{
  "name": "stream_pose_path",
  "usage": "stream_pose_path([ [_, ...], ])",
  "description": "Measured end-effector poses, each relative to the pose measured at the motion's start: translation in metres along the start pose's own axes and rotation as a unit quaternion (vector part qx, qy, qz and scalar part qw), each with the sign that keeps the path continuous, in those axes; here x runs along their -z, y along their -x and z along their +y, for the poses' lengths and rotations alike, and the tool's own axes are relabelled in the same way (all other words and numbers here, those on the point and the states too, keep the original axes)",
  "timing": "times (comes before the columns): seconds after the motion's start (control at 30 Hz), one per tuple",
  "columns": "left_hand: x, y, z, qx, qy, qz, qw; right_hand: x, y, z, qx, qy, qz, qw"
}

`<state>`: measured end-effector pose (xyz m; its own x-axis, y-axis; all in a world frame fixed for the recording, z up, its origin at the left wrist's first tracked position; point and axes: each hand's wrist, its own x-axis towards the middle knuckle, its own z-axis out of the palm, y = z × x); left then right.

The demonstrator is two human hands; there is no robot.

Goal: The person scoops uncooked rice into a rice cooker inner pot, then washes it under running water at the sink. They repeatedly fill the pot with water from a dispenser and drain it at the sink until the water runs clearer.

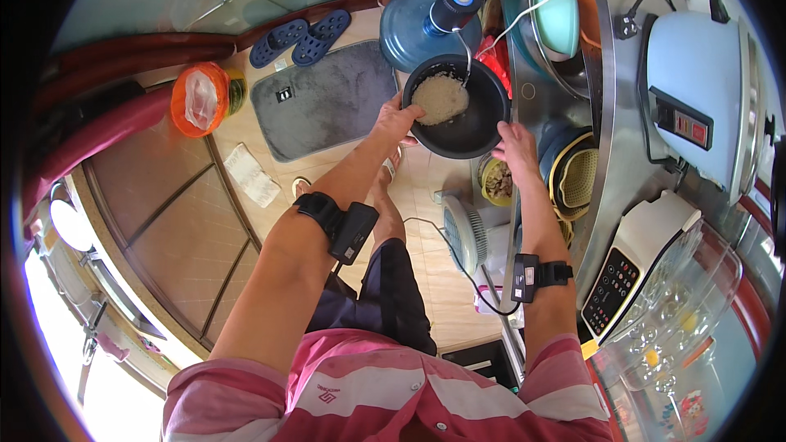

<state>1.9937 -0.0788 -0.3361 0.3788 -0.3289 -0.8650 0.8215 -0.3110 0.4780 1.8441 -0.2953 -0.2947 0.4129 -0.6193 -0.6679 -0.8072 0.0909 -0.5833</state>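
Both of my hands hold a dark inner cooking pot with uncooked rice in it. My left hand [398,118] grips its lower left rim, thumb on top. My right hand [517,146] holds the lower right rim. The dark pot [479,132] is tilted, and the pale rice [440,98] lies heaped at its upper left. Over the pot reaches the curved metal spout [467,52] of a black electric water pump [455,6], fitted on a large blue water bottle [402,31]. Whether water is running from the spout cannot be told.
A steel shelf on the right holds bowls [557,18] and yellow baskets [577,178]. Above stand a light-blue rice cooker [694,92] and a white appliance [638,264]. A fan [457,233] stands below. A grey mat [325,104], blue clogs [279,43] and an orange bin [178,104] are on the floor.
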Motion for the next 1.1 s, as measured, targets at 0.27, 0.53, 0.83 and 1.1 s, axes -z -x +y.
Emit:
stream_pose_path([
  [0.27, -0.002, -0.002, -0.008, 0.045, -0.025, -0.011, 0.999, -0.008, 0.012, 0.03, -0.021, -0.111, -0.023, 0.993],
  [0.53, -0.007, -0.016, -0.021, 0.097, 0.05, -0.045, 0.993, 0.001, 0.024, -0.003, 0.027, 0.164, 0.045, 0.985],
  [0.83, -0.023, -0.006, -0.009, 0.09, 0.044, -0.051, 0.994, 0.02, 0.04, -0.033, 0.033, 0.213, 0.05, 0.975],
  [1.1, -0.032, -0.017, -0.01, 0.098, 0.025, -0.069, 0.992, 0.029, 0.039, -0.034, 0.065, 0.25, 0.095, 0.961],
])
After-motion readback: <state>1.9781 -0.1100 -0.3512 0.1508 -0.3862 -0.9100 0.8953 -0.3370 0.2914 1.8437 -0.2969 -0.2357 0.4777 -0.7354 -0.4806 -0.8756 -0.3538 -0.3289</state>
